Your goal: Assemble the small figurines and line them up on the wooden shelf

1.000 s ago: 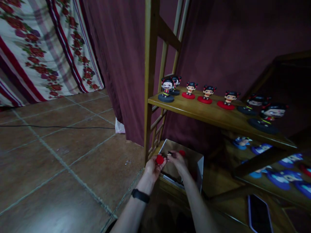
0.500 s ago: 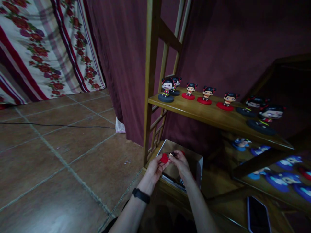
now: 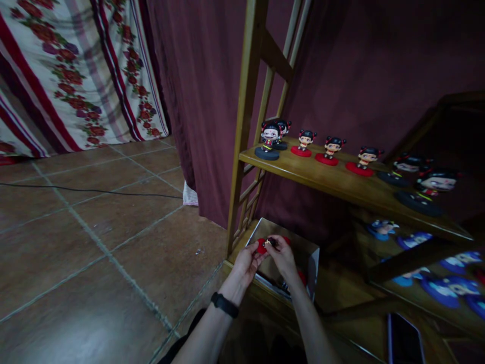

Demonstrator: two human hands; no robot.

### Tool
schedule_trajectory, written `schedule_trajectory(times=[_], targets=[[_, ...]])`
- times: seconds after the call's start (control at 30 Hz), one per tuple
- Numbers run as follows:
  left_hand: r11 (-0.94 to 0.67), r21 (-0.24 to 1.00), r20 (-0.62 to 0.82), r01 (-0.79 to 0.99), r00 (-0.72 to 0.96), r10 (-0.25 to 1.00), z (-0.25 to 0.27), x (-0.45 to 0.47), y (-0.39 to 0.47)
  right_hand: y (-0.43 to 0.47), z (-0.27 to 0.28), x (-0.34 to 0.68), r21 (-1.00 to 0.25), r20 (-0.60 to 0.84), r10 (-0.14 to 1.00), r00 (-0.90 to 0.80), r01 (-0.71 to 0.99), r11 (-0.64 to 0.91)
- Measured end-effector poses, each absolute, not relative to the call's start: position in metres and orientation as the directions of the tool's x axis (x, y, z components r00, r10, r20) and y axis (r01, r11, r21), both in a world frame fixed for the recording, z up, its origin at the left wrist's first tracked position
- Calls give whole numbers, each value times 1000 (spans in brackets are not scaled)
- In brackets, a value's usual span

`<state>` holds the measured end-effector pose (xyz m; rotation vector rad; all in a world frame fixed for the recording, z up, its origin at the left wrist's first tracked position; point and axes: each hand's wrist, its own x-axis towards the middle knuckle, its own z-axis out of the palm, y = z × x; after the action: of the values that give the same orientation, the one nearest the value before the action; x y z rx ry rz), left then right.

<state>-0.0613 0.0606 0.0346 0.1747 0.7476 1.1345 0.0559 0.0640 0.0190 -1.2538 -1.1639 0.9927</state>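
Over an open cardboard box [image 3: 312, 268] on the lower shelf, both hands hold one small figurine [image 3: 267, 243] with a round red base and a black-haired head. My left hand [image 3: 247, 262] pinches the red base. With its fingertips, my right hand [image 3: 283, 257] grips the figurine near the head; those fingers partly hide it. The figurine lies tilted on its side between the hands. Inside the box, partly behind my right wrist, are red and dark pieces that I cannot make out.
Several figurines on red bases [image 3: 327, 158] and dark bases [image 3: 267, 153] stand along the upper wooden shelf [image 3: 310, 169]. Blue-based figurines [image 3: 447, 292] fill a shelf at right. A phone [image 3: 405, 338] lies at lower right. A black cable [image 3: 94, 191] crosses the tiled floor.
The view has shifted slightly, so the shelf appears further right. Both hands keep hold of the figurine, and its red base shows less between the fingers.
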Motion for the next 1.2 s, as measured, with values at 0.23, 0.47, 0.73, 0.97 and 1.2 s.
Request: schedule_trajectory(times=[0.23,0.47,0.73,0.97,1.2], targets=[[409,542,-391,-735,210,896,33,-61,59,65,17,58,-990,107,980,168,105,90],[379,576,-375,-724,178,910,32,-64,58,60,23,58,-968,158,977,146,220,123],[298,698,-277,-651,139,951,30,-59,56,57,30,61,-875,320,934,159,427,227],[188,824,-182,-535,64,981,27,-57,58,57,29,63,-860,334,931,148,452,237],[138,873,-133,-468,42,990,28,-60,59,57,25,59,-876,311,936,167,434,213]])
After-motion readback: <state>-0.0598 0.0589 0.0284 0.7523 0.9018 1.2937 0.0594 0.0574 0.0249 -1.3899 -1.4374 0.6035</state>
